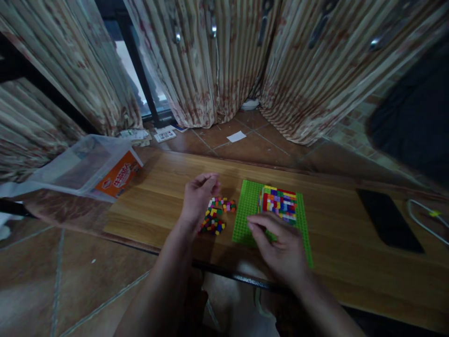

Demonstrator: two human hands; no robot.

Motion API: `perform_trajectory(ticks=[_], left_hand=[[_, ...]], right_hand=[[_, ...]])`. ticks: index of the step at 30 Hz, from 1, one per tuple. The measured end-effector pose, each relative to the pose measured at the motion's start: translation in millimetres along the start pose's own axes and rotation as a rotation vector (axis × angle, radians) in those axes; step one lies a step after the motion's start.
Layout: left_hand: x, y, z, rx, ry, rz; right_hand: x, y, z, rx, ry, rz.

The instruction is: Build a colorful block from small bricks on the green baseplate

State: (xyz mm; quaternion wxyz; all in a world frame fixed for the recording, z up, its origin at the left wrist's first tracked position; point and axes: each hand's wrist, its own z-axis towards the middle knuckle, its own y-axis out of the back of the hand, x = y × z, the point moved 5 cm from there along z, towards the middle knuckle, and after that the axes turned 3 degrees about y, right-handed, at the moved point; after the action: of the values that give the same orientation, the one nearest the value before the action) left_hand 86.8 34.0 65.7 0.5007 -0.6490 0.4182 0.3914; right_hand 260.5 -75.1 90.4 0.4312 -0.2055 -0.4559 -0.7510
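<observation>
Left hand: left hand (198,199) hovers over the left edge of the loose brick pile, back of the hand up, fingers curled together at the tips. Whether a brick is pinched between them cannot be told.
Right hand: right hand (280,245) rests on the near part of the green baseplate, fingers extended and slightly apart, fingertips pointing left and pressed toward the plate surface. No item is visibly gripped.
Loose bricks: pile of small coloured bricks (216,216) lies on the table, just left of the baseplate and directly under and right of the left hand; red, yellow, green, blue and pink pieces are mixed.
Baseplate: green baseplate (247,208) lies flat near the middle of the table, its near right portion covered by the right hand.
Built block: multicoloured brick block (279,202) sits on the far right part of the baseplate, just beyond the right hand's fingertips.
Table: wooden table (164,187) carries all of the above.
Far left: clear plastic bag (87,164) with an orange label lies at the table's left end.
Right side: dark phone (387,217) lies flat, well apart from the baseplate; a white cable (423,222) lies beyond it at the right edge.
Background: striped curtains (210,61) hang to a tiled floor (252,145).
</observation>
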Motion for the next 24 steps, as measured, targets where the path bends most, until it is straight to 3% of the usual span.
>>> perform_trajectory(ticks=[3, 7, 16, 24], left_hand=[[0, 3.6, 1, -0.007, -0.005, -0.008], [-1, 4.7, -1, 0.009, -0.003, -0.023], [-3, 8.5, -5, 0.020, 0.014, -0.035], [-2, 11.7, -3, 0.018, 0.019, -0.031]], right_hand=[[-6, -27, -3, 0.130, -0.058, -0.078], [-23, -44, -3, 0.156, -0.126, -0.234], [-31, -70, 12, 0.108, -0.104, -0.321], [-33, -74, 14, 0.112, -0.086, -0.312]])
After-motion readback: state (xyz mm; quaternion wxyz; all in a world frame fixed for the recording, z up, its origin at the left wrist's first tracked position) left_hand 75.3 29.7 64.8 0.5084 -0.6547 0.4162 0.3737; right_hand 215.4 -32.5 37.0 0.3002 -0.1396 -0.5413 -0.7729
